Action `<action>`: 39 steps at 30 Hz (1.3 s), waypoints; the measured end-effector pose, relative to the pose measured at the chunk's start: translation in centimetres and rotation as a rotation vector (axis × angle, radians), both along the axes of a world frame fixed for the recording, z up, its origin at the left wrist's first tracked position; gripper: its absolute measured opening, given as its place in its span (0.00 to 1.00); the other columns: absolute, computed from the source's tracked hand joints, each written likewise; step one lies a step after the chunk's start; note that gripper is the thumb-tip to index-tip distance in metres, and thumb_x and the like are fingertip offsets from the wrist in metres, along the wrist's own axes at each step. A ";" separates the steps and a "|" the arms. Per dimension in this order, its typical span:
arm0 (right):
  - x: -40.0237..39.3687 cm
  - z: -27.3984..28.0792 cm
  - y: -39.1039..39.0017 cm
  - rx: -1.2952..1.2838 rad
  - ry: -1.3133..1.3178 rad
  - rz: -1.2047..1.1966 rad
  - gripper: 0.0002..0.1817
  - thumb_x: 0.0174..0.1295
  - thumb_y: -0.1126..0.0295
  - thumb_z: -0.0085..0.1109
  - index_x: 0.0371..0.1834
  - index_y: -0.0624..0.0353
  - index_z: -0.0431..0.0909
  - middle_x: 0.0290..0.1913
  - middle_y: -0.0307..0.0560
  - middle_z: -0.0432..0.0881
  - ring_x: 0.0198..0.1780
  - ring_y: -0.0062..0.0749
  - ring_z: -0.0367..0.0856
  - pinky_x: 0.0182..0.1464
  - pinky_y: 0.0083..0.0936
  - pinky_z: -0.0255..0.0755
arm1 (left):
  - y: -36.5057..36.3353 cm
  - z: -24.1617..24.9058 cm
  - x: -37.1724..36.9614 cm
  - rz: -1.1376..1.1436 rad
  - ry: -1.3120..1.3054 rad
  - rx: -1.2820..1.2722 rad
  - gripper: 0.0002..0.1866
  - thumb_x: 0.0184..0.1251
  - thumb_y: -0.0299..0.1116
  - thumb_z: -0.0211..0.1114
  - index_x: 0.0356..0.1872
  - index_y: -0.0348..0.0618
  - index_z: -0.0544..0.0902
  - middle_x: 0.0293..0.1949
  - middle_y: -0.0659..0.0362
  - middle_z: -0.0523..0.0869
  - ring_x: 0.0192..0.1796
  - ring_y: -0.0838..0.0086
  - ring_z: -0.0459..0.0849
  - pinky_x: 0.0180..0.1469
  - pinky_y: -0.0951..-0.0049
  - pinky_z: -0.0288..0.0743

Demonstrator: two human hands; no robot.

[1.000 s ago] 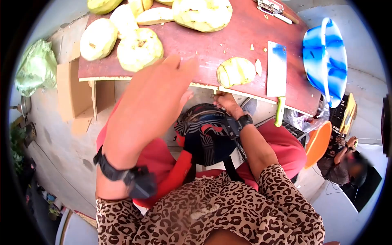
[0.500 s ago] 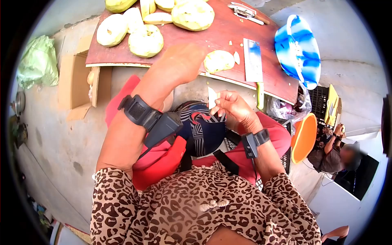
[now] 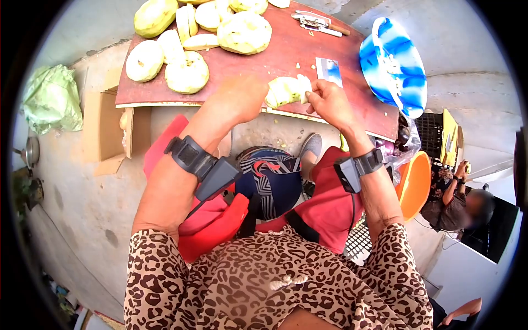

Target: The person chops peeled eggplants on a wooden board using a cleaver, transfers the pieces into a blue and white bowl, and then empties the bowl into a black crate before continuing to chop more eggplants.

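1. Nearest, above the leopard-print shirt (image 3: 231, 280), the left hand (image 3: 242, 98) was blurred beside the near end of the cut piece (image 3: 283, 92); how far open it was, or whether it gripped, could not be told.
2. The right hand (image 3: 330, 104) was nearly closed, thumb and fingers pinching a thin slice (image 3: 304, 87) at the piece's other end. Half a second earlier that hand had held a slice below the tabletop (image 3: 352, 104).
3. The cut piece lay at the front edge; a push towards the body could have tipped it off, and damp flesh could have made the slices slip apart.
4. The knife (image 3: 329, 70) lay beneath and beyond the right hand, its blade now partly covered, where earlier it had shown fully. A careless sweep of the wrist could have knocked it or met its edge.
5. Farther off lay peeled vegetables (image 3: 245, 33), a peeler (image 3: 314, 23) and a blue-and-white basin (image 3: 404, 58).
6. Beyond, another person (image 3: 454, 212) held something small.
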State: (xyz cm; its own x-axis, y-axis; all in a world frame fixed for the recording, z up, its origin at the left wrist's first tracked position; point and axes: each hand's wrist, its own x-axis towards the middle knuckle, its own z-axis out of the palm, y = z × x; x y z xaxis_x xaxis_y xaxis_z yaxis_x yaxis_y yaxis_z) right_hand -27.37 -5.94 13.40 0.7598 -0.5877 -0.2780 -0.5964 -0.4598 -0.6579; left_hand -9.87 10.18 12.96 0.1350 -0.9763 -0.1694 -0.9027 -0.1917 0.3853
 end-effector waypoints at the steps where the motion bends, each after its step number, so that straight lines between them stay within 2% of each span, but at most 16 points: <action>1: 0.5 -0.3 -0.1 -0.079 0.019 0.038 0.09 0.64 0.72 0.56 0.36 0.69 0.78 0.27 0.51 0.83 0.27 0.30 0.85 0.31 0.28 0.77 | 0.0 0.2 0.1 -0.001 0.021 0.034 0.17 0.54 0.32 0.69 0.45 0.36 0.80 0.39 0.45 0.85 0.46 0.50 0.82 0.48 0.54 0.76; 2: 0.9 -0.7 0.1 -0.157 0.038 0.076 0.08 0.65 0.73 0.56 0.37 0.69 0.77 0.27 0.47 0.83 0.26 0.27 0.84 0.29 0.26 0.77 | -0.1 0.6 0.1 0.003 0.019 0.076 0.18 0.54 0.31 0.69 0.46 0.37 0.80 0.39 0.45 0.84 0.47 0.51 0.82 0.48 0.54 0.76; 3: 1.5 -0.1 0.8 -0.169 0.031 0.058 0.09 0.62 0.72 0.57 0.37 0.69 0.78 0.25 0.54 0.83 0.28 0.36 0.86 0.32 0.30 0.77 | -0.2 1.1 0.2 0.008 0.017 0.116 0.19 0.54 0.31 0.68 0.47 0.37 0.80 0.39 0.45 0.84 0.47 0.51 0.82 0.49 0.54 0.76; 6: 2.4 -1.0 1.2 -0.310 0.078 0.126 0.10 0.60 0.71 0.58 0.38 0.68 0.79 0.27 0.60 0.83 0.33 0.48 0.86 0.37 0.36 0.77 | -0.2 1.0 0.4 0.012 0.018 0.122 0.20 0.54 0.31 0.68 0.49 0.38 0.79 0.40 0.45 0.84 0.47 0.52 0.82 0.49 0.54 0.76; 10: 3.3 -1.7 1.7 -0.324 0.145 0.082 0.10 0.58 0.69 0.60 0.36 0.66 0.79 0.30 0.63 0.83 0.37 0.56 0.84 0.42 0.43 0.76 | -0.3 0.8 0.5 0.012 0.024 0.128 0.22 0.54 0.31 0.68 0.52 0.38 0.79 0.40 0.45 0.84 0.47 0.52 0.81 0.49 0.54 0.75; 13: 3.4 -2.1 1.9 -0.376 0.152 0.092 0.10 0.57 0.67 0.62 0.33 0.65 0.79 0.30 0.63 0.83 0.37 0.55 0.84 0.42 0.44 0.76 | -0.2 0.8 0.5 0.007 0.013 0.100 0.21 0.54 0.31 0.68 0.51 0.38 0.78 0.40 0.46 0.84 0.47 0.52 0.81 0.49 0.54 0.75; 16: 3.8 -2.9 1.7 -0.334 0.221 0.095 0.12 0.56 0.67 0.63 0.35 0.66 0.79 0.35 0.65 0.83 0.42 0.57 0.83 0.45 0.46 0.76 | 0.1 0.2 0.6 -0.010 0.016 0.036 0.19 0.54 0.30 0.68 0.47 0.38 0.78 0.40 0.45 0.84 0.47 0.51 0.82 0.48 0.53 0.76; 22: 2.7 -3.2 0.7 -0.292 0.159 0.061 0.15 0.56 0.61 0.67 0.34 0.63 0.79 0.36 0.62 0.84 0.41 0.56 0.83 0.45 0.46 0.76 | 0.2 0.1 0.4 -0.001 0.002 0.031 0.15 0.53 0.29 0.67 0.43 0.36 0.78 0.37 0.44 0.84 0.45 0.48 0.81 0.46 0.53 0.76; 25: 1.9 -2.4 -0.4 -0.272 0.015 -0.033 0.16 0.56 0.60 0.67 0.33 0.64 0.79 0.34 0.62 0.84 0.39 0.57 0.83 0.43 0.46 0.75 | -0.1 -0.1 0.2 -0.006 -0.028 0.087 0.15 0.53 0.28 0.67 0.43 0.36 0.77 0.40 0.43 0.83 0.45 0.47 0.81 0.47 0.54 0.76; 29: -0.3 -1.4 -2.4 -0.258 0.027 -0.184 0.14 0.57 0.62 0.65 0.32 0.65 0.79 0.31 0.64 0.83 0.38 0.60 0.82 0.43 0.46 0.75 | -0.8 -0.8 -0.3 0.012 -0.071 0.099 0.24 0.52 0.26 0.67 0.53 0.39 0.75 0.48 0.42 0.79 0.50 0.48 0.79 0.50 0.55 0.76; 32: -2.3 -2.5 -3.5 -0.215 0.032 -0.191 0.13 0.58 0.64 0.63 0.33 0.65 0.78 0.33 0.66 0.82 0.40 0.60 0.82 0.45 0.46 0.74 | -1.4 -2.3 -0.9 0.009 -0.141 0.031 0.33 0.52 0.24 0.67 0.64 0.46 0.69 0.55 0.43 0.75 0.55 0.49 0.76 0.52 0.57 0.75; 34: -3.1 -2.7 -3.5 -0.213 0.084 -0.168 0.14 0.58 0.65 0.63 0.38 0.66 0.79 0.35 0.69 0.82 0.44 0.60 0.82 0.47 0.46 0.74 | -2.0 -2.7 -1.7 -0.009 -0.235 -0.017 0.39 0.53 0.23 0.65 0.70 0.51 0.64 0.60 0.44 0.73 0.58 0.51 0.74 0.54 0.58 0.75; 39: -4.9 -1.6 -3.5 -0.182 0.053 -0.176 0.16 0.56 0.65 0.64 0.41 0.68 0.79 0.37 0.70 0.82 0.46 0.60 0.82 0.49 0.45 0.74 | -3.4 -2.7 -2.8 -0.199 -0.416 -0.153 0.39 0.56 0.24 0.61 0.71 0.62 0.63 0.70 0.47 0.63 0.69 0.52 0.66 0.63 0.56 0.67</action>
